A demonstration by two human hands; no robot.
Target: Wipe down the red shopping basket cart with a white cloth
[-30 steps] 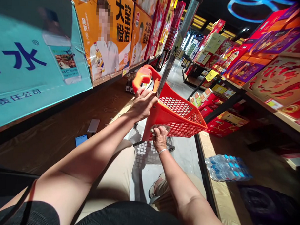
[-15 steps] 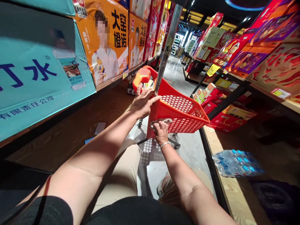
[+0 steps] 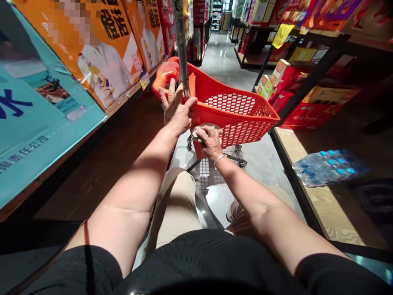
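Note:
An orange-red plastic shopping cart (image 3: 239,112) with a perforated basket stands in the aisle in front of me. My left hand (image 3: 176,108) rests on the cart's near rim beside its grey upright handle pole (image 3: 182,56), fingers partly spread around the rim. My right hand (image 3: 209,141) is lower, closed over a crumpled grey-white cloth (image 3: 200,129) pressed against the cart's near outer wall. A bracelet sits on my right wrist.
The left shelving (image 3: 87,131) carries teal and orange cartons. Red gift boxes (image 3: 314,108) fill the right shelves, and a shrink-wrapped pack of water bottles (image 3: 324,167) lies on the low right shelf. The tiled aisle floor (image 3: 219,58) runs ahead.
The view has tilted down and the cart now sits higher and nearer the centre. Both hands have stayed on the cart, the right one still pressing the cloth on its wall.

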